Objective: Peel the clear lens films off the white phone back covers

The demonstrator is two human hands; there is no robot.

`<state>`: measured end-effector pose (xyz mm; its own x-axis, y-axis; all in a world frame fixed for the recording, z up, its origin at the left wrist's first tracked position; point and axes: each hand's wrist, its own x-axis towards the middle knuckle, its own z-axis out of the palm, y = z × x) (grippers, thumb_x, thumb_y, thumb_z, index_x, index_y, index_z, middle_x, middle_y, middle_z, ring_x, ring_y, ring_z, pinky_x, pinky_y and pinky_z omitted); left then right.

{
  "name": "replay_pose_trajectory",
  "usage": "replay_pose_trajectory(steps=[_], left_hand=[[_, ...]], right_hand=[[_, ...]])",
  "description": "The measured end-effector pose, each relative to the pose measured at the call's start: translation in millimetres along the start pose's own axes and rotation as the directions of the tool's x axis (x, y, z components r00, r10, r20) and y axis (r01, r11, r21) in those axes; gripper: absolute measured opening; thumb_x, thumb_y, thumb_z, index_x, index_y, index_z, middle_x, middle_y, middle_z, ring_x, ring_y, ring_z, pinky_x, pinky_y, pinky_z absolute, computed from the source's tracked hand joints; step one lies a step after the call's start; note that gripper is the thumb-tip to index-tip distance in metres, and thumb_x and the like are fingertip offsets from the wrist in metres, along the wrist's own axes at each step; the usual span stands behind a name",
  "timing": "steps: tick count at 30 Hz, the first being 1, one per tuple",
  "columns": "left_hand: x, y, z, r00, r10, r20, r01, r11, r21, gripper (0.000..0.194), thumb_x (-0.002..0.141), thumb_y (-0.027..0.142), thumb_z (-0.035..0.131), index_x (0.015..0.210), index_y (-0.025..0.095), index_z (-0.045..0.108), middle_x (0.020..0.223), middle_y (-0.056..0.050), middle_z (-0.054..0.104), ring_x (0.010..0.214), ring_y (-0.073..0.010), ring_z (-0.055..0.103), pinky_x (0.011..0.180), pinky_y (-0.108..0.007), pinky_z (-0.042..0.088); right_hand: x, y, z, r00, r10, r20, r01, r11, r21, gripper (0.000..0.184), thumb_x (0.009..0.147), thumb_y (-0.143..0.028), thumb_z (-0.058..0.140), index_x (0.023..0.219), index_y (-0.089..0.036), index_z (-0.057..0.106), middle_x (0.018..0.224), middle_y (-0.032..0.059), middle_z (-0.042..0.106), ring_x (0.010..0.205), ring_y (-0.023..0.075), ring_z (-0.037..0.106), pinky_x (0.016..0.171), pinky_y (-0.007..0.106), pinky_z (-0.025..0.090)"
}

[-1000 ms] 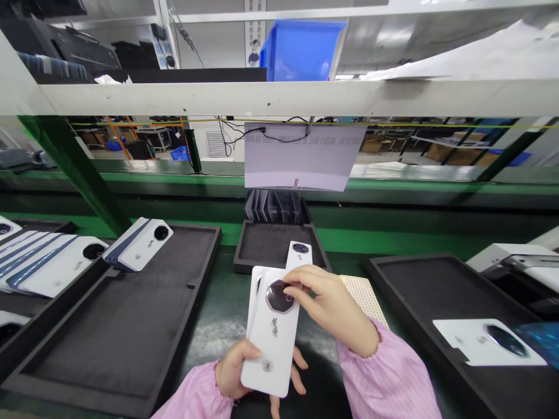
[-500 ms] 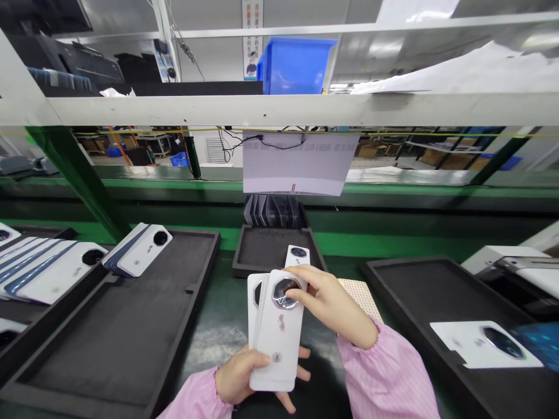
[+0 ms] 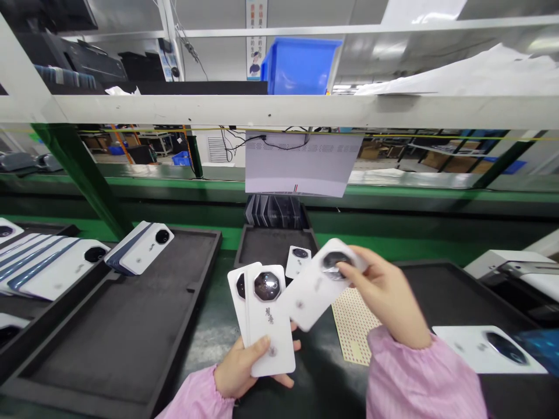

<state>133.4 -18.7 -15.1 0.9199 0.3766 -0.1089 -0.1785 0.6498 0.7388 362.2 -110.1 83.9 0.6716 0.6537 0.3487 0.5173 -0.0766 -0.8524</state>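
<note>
My left hand (image 3: 236, 365) is closed on a small fanned stack of white phone back covers (image 3: 279, 331), thumb on top and fingers beneath. Each shows a dark octagonal camera window near its upper end. To the right, my right hand (image 3: 386, 291) pinches a single white phone back cover (image 3: 311, 297) by its camera end; it is tilted, its lower corner close to the stack. Beyond them a smaller-looking white cover (image 3: 293, 269) rests at the middle tray (image 3: 262, 238). Below my right hand lies a yellowish sheet of red dots (image 3: 353, 331).
At left, a black tray (image 3: 105, 337) carries leaning back covers (image 3: 146, 250), beside another row of covers (image 3: 56, 273). A right-hand black tray (image 3: 437, 285) bears one white cover (image 3: 471, 343). A white panel (image 3: 301, 166) hangs ahead under a shelf beam (image 3: 279, 110).
My right hand has drawn one back cover off the stack and moved right with it. The stack in my left hand is now more fanned, and more of the dotted sheet shows.
</note>
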Motion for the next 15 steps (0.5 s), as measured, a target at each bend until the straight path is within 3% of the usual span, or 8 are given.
replay_pose_trajectory(steps=[3, 5, 7, 9, 11, 12, 13, 15], left_hand=[[0, 2, 1.0, 1.000, 0.004, 0.015, -0.004, 1.000, -0.026, 0.035, 0.081, 0.028, 0.058, 0.114, 0.016, 0.059, 0.130, -0.018, 0.051, 0.112, -0.0357, 0.054, 0.060, -0.037, 0.060], [1, 3, 2.5, 1.000, 0.010, 0.018, -0.009, 1.000, -0.021, 0.034, 0.082, 0.027, 0.057, 0.113, 0.014, 0.060, 0.129, -0.019, 0.052, 0.110, -0.0355, 0.055, 0.060, -0.036, 0.060], [1, 5, 3.9, 1.000, 0.012, 0.010, -0.012, 1.000, -0.021, 0.033, 0.082, 0.026, 0.057, 0.112, 0.014, 0.061, 0.128, -0.019, 0.053, 0.108, -0.0355, 0.056, 0.059, -0.036, 0.060], [1, 6, 4.5, 1.000, 0.011, 0.004, -0.011, 1.000, -0.022, 0.032, 0.082, 0.026, 0.056, 0.112, 0.013, 0.061, 0.127, -0.019, 0.053, 0.107, -0.0360, 0.057, 0.057, -0.035, 0.060], [0, 7, 4.1, 1.000, 0.012, 0.013, -0.011, 1.000, -0.018, 0.033, 0.083, 0.027, 0.056, 0.111, 0.012, 0.062, 0.126, -0.020, 0.054, 0.105, -0.0365, 0.058, 0.056, -0.035, 0.059], [-1, 7, 3.6, 1.000, 0.013, 0.022, -0.013, 1.000, -0.015, 0.033, 0.082, 0.027, 0.056, 0.111, 0.012, 0.062, 0.126, -0.020, 0.054, 0.104, -0.0368, 0.058, 0.055, -0.035, 0.059], [-1, 6, 3.0, 0.999, 0.014, 0.033, -0.013, 1.000, -0.011, 0.034, 0.082, 0.028, 0.056, 0.111, 0.011, 0.062, 0.125, -0.020, 0.055, 0.104, -0.0369, 0.059, 0.055, -0.035, 0.059], [-2, 5, 1.6, 0.999, 0.011, 0.045, -0.011, 1.000, 0.000, 0.036, 0.081, 0.028, 0.057, 0.113, 0.012, 0.061, 0.123, -0.020, 0.056, 0.103, -0.0370, 0.059, 0.055, -0.034, 0.059]], right_hand=[[0, 9, -24, 0.956, 0.081, -0.280, -0.104, 0.992, -0.069, 0.039, 0.075, -0.045, 0.059, 0.104, -0.020, 0.059, 0.083, 0.0050, 0.066, 0.066, 0.0197, 0.061, 0.060, 0.030, 0.048], [1, 11, -32, 0.960, 0.075, -0.269, -0.126, 0.976, -0.178, 0.036, 0.075, -0.044, 0.058, 0.103, -0.020, 0.059, 0.080, 0.0048, 0.066, 0.061, 0.0197, 0.060, 0.057, 0.031, 0.047], [5, 11, -30, 0.998, 0.033, -0.061, -0.048, 0.961, -0.274, 0.027, 0.076, -0.038, 0.058, 0.096, -0.020, 0.061, 0.080, 0.0050, 0.067, 0.065, 0.0211, 0.062, 0.061, 0.032, 0.048], [9, 9, -13, 0.966, 0.017, 0.256, 0.069, 0.944, -0.322, 0.017, 0.076, -0.030, 0.056, 0.088, -0.020, 0.062, 0.083, 0.0049, 0.068, 0.075, 0.0219, 0.063, 0.069, 0.032, 0.048], [12, 7, 17, 0.841, 0.072, 0.537, 0.147, 0.924, -0.353, 0.012, 0.077, -0.023, 0.055, 0.087, -0.019, 0.062, 0.087, 0.0042, 0.069, 0.080, 0.0202, 0.064, 0.072, 0.029, 0.048], [11, 7, 35, 0.746, 0.124, 0.655, 0.172, 0.914, -0.368, 0.014, 0.077, -0.021, 0.055, 0.090, -0.019, 0.062, 0.088, 0.0031, 0.068, 0.079, 0.0182, 0.064, 0.070, 0.026, 0.048], [10, 7, 53, 0.694, 0.157, 0.702, 0.178, 0.908, -0.380, 0.015, 0.075, -0.020, 0.058, 0.090, -0.020, 0.063, 0.084, 0.0015, 0.069, 0.069, 0.0163, 0.064, 0.061, 0.024, 0.048], [5, 9, 88, 0.643, 0.190, 0.742, 0.201, 0.893, -0.403, 0.014, 0.071, -0.019, 0.063, 0.084, -0.022, 0.067, 0.080, -0.0002, 0.069, 0.064, 0.0151, 0.064, 0.056, 0.022, 0.047]])
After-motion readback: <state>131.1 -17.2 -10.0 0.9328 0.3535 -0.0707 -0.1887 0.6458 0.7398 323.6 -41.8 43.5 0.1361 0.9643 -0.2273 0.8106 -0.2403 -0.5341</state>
